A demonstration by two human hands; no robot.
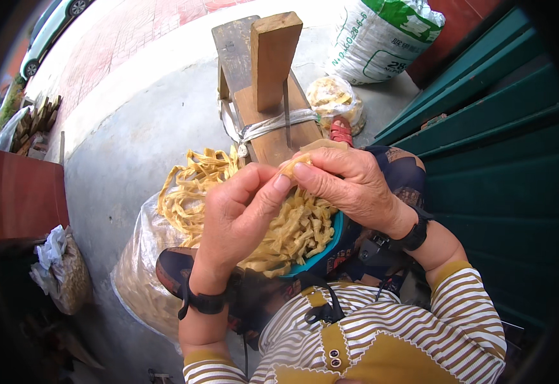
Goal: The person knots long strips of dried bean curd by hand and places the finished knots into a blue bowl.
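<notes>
My left hand [225, 217] and my right hand [359, 189] meet over a teal basin [339, 232]. Between their thumbs and fingers they pinch a small pale yellow strip [290, 168]. Short yellow pieces [305, 233] fill the basin below. Long yellow strips [186, 192] lie in a loose heap left of my left hand, on a clear plastic bag [142, 256]. Just beyond the hands is a wooden bench [268, 150] with an upright wooden block [273, 67] and a thin upright metal piece [287, 118]. White cloth [273, 129] is tied around the bench.
A clear bag of yellow pieces [337, 102] stands right of the bench, near a red shoe [341, 130]. Behind it is a large white and green sack [385, 45]. Green slatted panels [491, 141] line the right side. Another filled bag [65, 272] sits at the left by a red wall [23, 195].
</notes>
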